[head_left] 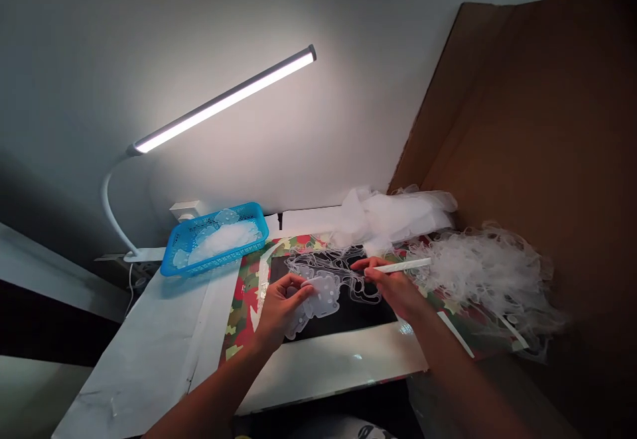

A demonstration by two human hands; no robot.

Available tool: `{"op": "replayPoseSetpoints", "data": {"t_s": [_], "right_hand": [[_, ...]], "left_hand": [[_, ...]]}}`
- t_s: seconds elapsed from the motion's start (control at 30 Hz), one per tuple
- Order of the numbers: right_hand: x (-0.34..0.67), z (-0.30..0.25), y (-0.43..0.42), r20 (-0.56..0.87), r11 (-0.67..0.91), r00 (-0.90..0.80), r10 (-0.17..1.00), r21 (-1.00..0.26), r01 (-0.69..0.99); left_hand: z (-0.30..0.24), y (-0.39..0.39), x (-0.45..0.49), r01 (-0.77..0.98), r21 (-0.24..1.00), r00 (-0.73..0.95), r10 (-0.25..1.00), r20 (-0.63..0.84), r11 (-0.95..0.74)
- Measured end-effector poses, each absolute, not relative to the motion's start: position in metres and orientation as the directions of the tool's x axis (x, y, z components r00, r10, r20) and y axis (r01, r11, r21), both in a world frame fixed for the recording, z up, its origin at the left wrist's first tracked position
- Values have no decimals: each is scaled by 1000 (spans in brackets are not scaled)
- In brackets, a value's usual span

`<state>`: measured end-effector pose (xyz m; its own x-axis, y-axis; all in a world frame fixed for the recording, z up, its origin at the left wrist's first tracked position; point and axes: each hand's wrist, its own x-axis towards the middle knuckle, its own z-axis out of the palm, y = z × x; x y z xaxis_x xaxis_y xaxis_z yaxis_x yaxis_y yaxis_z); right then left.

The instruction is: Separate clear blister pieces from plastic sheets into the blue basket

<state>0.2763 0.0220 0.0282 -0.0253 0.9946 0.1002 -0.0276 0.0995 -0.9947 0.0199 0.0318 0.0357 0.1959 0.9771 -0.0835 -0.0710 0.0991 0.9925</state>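
Observation:
My left hand (279,310) is closed on a clear plastic cut-out piece (318,296), held over a black mat (348,313). My right hand (393,286) grips a thin white tool (405,266) like a pen, its tip pointing left toward the piece. Clear plastic offcut outlines (328,263) lie on the mat just behind both hands.
A blue basket (174,247) holding clear plastic pieces stands at the back left under a lit bar lamp (223,101). A heap of clear plastic scrap (478,273) lies to the right, white bags (393,213) behind. A brown cardboard wall (537,127) closes the right side.

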Motion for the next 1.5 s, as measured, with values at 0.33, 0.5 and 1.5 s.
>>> {"op": "replayPoseSetpoints", "data": {"t_s": [0.33, 0.5, 1.5], "right_hand": [[233, 52, -8, 11, -13, -137, 990, -985, -172], [234, 45, -8, 13, -1, -69, 998, -979, -204], [244, 29, -23, -17, -26, -41, 999, -974, -225]], "left_hand": [[25, 31, 23, -96, 982, 264, 956, -130, 160], [26, 29, 19, -34, 986, 278, 949, -147, 162], [40, 10, 11, 106, 994, 277, 961, 4, -34]]}}
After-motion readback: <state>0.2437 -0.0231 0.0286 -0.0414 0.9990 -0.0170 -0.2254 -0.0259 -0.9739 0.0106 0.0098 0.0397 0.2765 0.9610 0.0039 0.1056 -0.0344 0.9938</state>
